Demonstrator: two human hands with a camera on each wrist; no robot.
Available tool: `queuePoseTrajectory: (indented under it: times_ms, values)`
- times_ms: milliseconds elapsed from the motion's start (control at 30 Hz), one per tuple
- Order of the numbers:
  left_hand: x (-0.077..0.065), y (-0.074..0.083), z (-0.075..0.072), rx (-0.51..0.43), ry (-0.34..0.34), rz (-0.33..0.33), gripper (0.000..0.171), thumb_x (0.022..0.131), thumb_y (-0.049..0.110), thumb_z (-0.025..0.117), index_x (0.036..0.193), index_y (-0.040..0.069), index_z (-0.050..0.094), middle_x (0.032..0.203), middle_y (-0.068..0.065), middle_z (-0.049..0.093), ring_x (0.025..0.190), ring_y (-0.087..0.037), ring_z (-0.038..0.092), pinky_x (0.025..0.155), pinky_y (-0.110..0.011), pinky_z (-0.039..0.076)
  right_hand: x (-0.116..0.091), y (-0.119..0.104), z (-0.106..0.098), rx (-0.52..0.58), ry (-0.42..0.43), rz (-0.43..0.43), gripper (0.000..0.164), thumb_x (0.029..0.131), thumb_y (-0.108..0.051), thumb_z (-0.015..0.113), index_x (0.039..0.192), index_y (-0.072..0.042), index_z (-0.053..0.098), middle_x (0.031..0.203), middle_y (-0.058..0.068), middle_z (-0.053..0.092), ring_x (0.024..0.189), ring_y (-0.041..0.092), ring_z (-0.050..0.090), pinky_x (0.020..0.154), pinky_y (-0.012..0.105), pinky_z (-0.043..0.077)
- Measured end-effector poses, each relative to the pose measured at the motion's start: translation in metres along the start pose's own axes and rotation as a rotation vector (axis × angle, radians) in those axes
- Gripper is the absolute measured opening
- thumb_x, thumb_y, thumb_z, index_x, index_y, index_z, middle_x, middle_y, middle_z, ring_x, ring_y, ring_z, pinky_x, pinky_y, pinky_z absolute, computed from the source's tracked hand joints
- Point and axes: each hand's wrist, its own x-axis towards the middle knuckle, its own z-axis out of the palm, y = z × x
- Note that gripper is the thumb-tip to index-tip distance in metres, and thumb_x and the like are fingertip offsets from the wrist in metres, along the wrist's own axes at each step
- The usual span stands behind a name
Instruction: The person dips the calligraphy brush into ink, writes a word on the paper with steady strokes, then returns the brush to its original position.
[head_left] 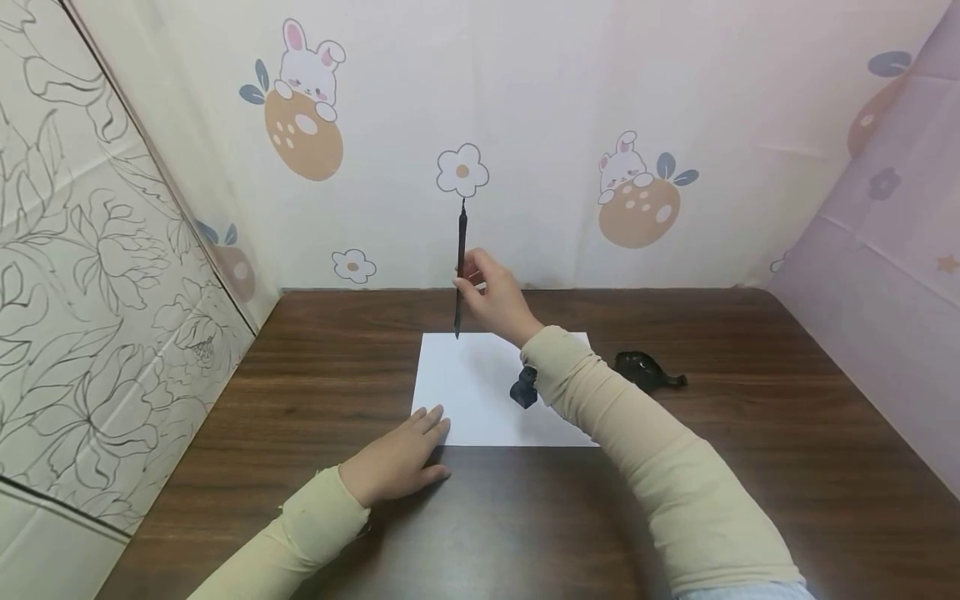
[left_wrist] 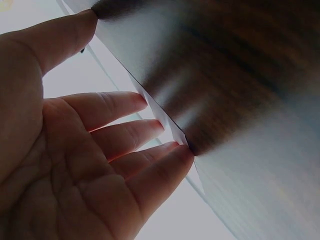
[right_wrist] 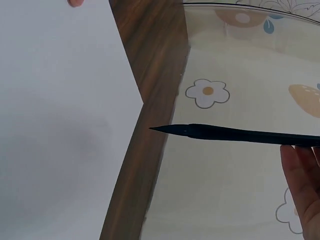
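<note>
My right hand pinches a black calligraphy brush between thumb and fingers, and the brush stands nearly upright. Its dark pointed tip hangs close over the far left part of a white sheet of paper. In the right wrist view the brush stretches sideways, tip toward the paper, with fingers at its handle. My left hand rests with extended fingers on the near left corner of the sheet; in the left wrist view its fingertips lie along the paper's edge.
A small dark lumpy object sits on the paper, partly hidden by the right sleeve. Right of the sheet lies a dark, glossy leaf-shaped dish with a short stem. The brown wooden table ends at a patterned wall covering.
</note>
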Motion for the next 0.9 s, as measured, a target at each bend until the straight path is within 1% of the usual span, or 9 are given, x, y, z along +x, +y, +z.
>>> queuePoseTrajectory:
  times_ms: [167,333,433,667,900]
  values:
    - [0.0,0.0,0.0,0.006,0.0,0.006,0.067,0.092,0.035,0.067,0.143,-0.002,0.046,0.154,-0.022,0.037,0.143,-0.043,0.034,0.117,-0.052,0.032,-0.002,0.002,0.005,0.011,0.007,0.003,0.018,0.099,-0.014,0.057,0.114,-0.006,0.053,0.104,0.01,0.063,0.1,0.023,0.064,0.087,0.036,0.057]
    - [0.001,0.0,-0.001,0.013,-0.004,0.005,0.067,0.092,0.035,0.067,0.143,-0.002,0.046,0.154,-0.022,0.037,0.143,-0.043,0.034,0.117,-0.052,0.033,-0.006,0.004,0.013,0.01,0.002,-0.001,0.018,0.099,-0.013,0.057,0.115,-0.005,0.053,0.104,0.01,0.063,0.095,0.023,0.065,0.085,0.034,0.058]
    - [0.001,0.0,-0.002,0.016,-0.009,0.003,0.067,0.092,0.036,0.067,0.143,-0.002,0.046,0.155,-0.021,0.037,0.143,-0.043,0.034,0.117,-0.052,0.033,-0.009,0.005,0.019,0.0,-0.007,-0.003,0.017,0.099,-0.014,0.057,0.114,-0.007,0.053,0.104,0.009,0.063,0.094,0.021,0.066,0.083,0.032,0.058]
    - [0.002,0.0,-0.001,0.017,-0.012,-0.006,0.067,0.092,0.036,0.067,0.143,-0.001,0.046,0.155,-0.021,0.038,0.143,-0.042,0.035,0.117,-0.052,0.033,-0.019,0.007,0.034,-0.019,-0.003,-0.025,0.015,0.099,-0.014,0.057,0.112,-0.008,0.054,0.1,0.008,0.064,0.087,0.019,0.064,0.076,0.03,0.057]
    - [0.002,0.0,-0.001,0.02,-0.007,-0.008,0.066,0.091,0.036,0.068,0.143,-0.001,0.047,0.154,-0.02,0.039,0.143,-0.041,0.036,0.117,-0.051,0.034,-0.023,0.007,0.041,-0.036,-0.001,-0.022,0.016,0.1,-0.015,0.057,0.114,-0.009,0.054,0.103,0.007,0.064,0.094,0.019,0.064,0.08,0.031,0.057]
